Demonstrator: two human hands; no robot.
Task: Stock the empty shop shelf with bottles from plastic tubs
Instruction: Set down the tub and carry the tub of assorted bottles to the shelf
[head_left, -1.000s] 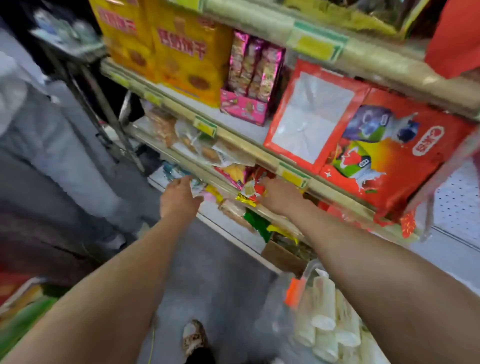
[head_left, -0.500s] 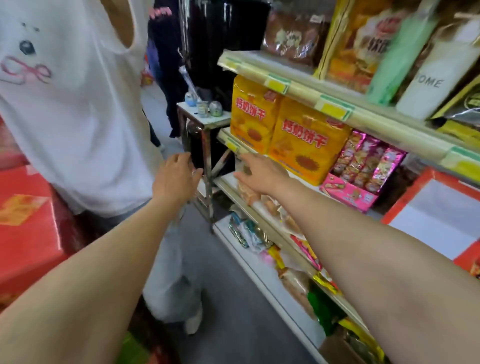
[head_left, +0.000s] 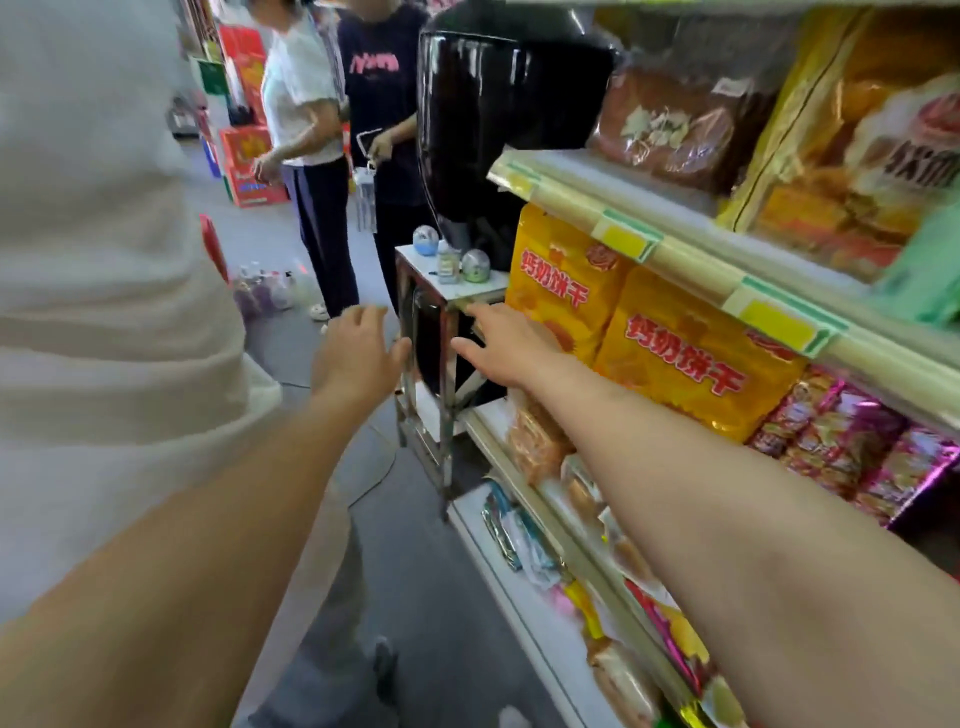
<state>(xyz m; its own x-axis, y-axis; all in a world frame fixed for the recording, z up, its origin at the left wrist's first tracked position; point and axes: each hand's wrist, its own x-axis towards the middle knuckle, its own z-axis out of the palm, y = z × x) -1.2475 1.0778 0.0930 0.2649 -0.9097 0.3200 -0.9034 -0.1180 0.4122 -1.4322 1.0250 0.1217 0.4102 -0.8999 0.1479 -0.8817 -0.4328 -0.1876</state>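
Observation:
Both my arms reach forward along a shop aisle. My left hand (head_left: 358, 351) is in the air with loose, spread fingers and holds nothing. My right hand (head_left: 511, 345) is stretched out flat beside the yellow biscuit bags (head_left: 670, 358) on the shelf unit (head_left: 675, 260), empty too. A clear bag of bottles (head_left: 265, 291) lies on the floor far ahead, past a person in white. No plastic tub is in view.
A person in a white shirt (head_left: 104, 312) stands close on my left. Two more people (head_left: 337, 156) stand ahead in the aisle. A small metal stand (head_left: 447, 364) with a black machine (head_left: 498, 119) is at the shelf's end. Snack packs fill the shelves on the right.
My view has swung up and left from the lower shelves to the aisle. Both hands rose with it and stayed empty. The white bottles near my feet left the view.

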